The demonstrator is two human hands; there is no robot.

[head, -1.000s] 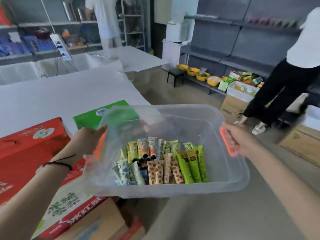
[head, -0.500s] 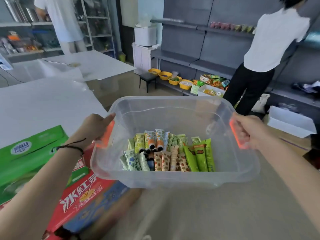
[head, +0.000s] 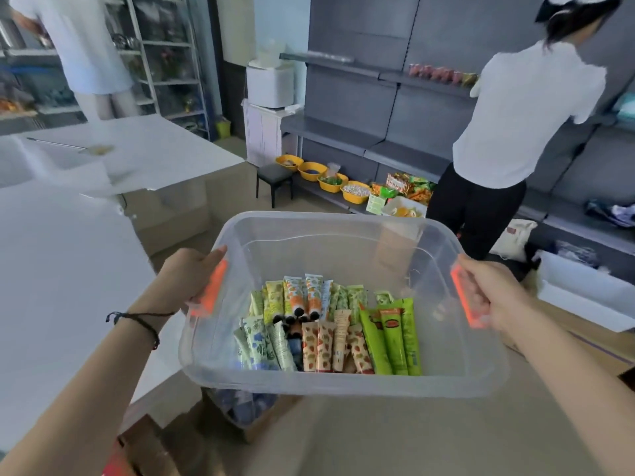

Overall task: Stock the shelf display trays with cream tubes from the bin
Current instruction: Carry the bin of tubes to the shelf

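Note:
I carry a clear plastic bin [head: 343, 384] in front of me, above the floor. My left hand [head: 187, 278] grips its orange left handle [head: 210, 293] and my right hand [head: 488, 292] grips its orange right handle [head: 464, 300]. Several cream tubes [head: 330, 329] lie in rows on the bin's bottom: green ones at the right, spotted orange ones in the middle, pale floral ones at the left. Grey shelves [head: 388, 146] stand ahead.
A person in a white top [head: 515, 132] stands at the shelves, ahead right. Yellow bowls [head: 323, 176] and snack packs line the lowest shelf. A black stool [head: 275, 180] stands nearby. White tables [head: 68, 255] lie to my left; a white box [head: 584, 297] sits right.
I have turned right with the bin, away from the red and green cartons. The grey shelves and the person in white have come nearer. Both hands keep their hold on the handles.

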